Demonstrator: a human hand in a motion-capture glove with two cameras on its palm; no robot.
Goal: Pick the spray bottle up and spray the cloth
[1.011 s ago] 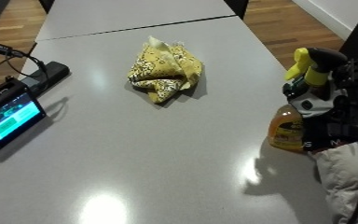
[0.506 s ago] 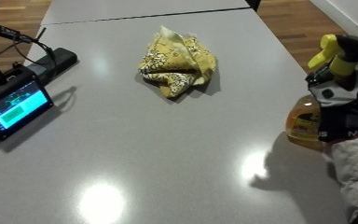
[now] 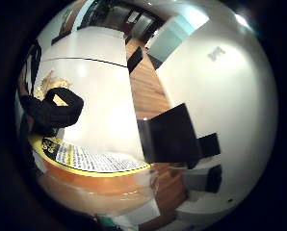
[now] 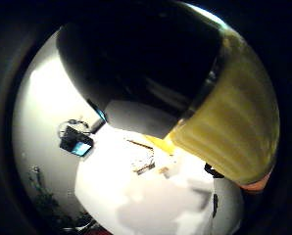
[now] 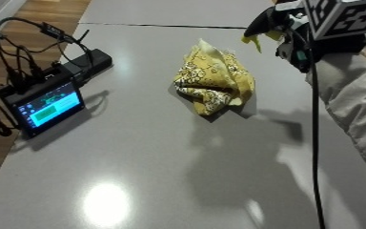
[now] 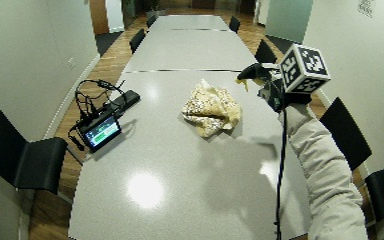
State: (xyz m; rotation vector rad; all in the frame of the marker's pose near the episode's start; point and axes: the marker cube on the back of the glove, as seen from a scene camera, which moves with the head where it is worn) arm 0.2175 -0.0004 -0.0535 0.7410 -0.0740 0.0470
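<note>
I am holding the bottle point(image 5: 263, 29) up off the table point(image 5: 170, 157) in my right hand point(image 5: 300, 40), gloved fingers curling round its neck, nozzle pointing toward the cloth point(image 5: 213, 83). The cloth is lying crumpled mid-table, below and just beside the nozzle. The bottle's orange liquid is showing close against my palm, so I am judging it fairly heavy and smooth-sided; gripping at the neck beneath the trigger seems safest. The cloth looks soft and light, likely to take the spray without shifting. A screen point(image 5: 46, 105) is sitting well apart.
</note>
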